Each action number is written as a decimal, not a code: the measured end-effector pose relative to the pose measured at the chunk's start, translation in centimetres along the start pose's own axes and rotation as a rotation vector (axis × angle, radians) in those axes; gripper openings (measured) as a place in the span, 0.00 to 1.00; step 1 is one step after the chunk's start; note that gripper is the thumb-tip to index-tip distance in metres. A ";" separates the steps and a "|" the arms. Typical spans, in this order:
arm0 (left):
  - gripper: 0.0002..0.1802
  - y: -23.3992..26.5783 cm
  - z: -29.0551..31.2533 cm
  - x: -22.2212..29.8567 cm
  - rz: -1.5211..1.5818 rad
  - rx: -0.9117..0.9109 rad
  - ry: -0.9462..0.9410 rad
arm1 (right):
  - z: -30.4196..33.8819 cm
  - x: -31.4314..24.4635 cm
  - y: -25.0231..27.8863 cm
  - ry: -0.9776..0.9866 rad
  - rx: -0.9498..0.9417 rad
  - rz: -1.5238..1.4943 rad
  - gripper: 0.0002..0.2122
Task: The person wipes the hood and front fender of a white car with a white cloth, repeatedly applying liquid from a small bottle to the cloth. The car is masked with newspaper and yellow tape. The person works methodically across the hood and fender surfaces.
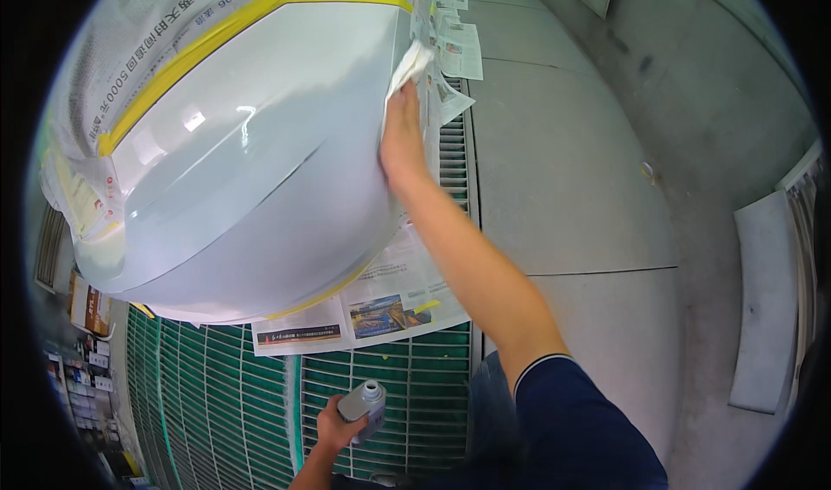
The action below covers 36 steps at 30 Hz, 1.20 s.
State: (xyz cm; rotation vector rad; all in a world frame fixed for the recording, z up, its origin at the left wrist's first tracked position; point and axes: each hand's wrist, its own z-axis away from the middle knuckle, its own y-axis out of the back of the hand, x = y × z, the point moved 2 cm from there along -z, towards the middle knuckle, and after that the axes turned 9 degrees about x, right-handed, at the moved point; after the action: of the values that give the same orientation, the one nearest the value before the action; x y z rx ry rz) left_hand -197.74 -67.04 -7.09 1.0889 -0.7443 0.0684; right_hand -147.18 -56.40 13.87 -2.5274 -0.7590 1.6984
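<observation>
A car's bumper corner (260,204), patched in pale grey over white, fills the upper left. At its right edge my right hand (404,139) presses a white cloth (410,64) against the side, arm stretched out. My left hand (335,425) is wrapped round a grey bottle (372,416), held low above the floor grating. The bottle tilts a little, and its neck is uncapped. Yellow masking tape (208,40) borders the painted area, with printed masking sheet (147,48) beyond it. Part of the cloth is hidden behind my fingers.
Newspaper (381,317) hangs beneath the bumper, and more sheets (459,48) line the car's side. Green floor grating (216,386) lies below, with grey floor panels (580,187) to the right. Leaning panels (766,299) stand at the far right; boxes (89,304) and small containers sit lower left.
</observation>
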 end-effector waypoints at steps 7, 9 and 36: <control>0.42 1.0 0.2 1.4 0.087 0.024 -0.053 | 10.8 4.0 0.8 -0.172 0.100 0.000 0.30; 0.43 1.4 0.2 2.0 0.021 0.013 -0.071 | 12.6 5.0 0.5 -0.264 0.171 -0.005 0.30; 0.35 7.3 2.4 1.4 0.048 -0.254 -0.359 | 27.7 7.1 -4.7 -1.216 0.150 -0.849 0.26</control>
State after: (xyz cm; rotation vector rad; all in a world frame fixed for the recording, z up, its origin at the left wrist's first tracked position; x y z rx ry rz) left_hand -200.83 -65.86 0.01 0.8484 -1.0704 -0.1820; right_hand -171.01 -56.64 -2.56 -0.5780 -1.3149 2.4940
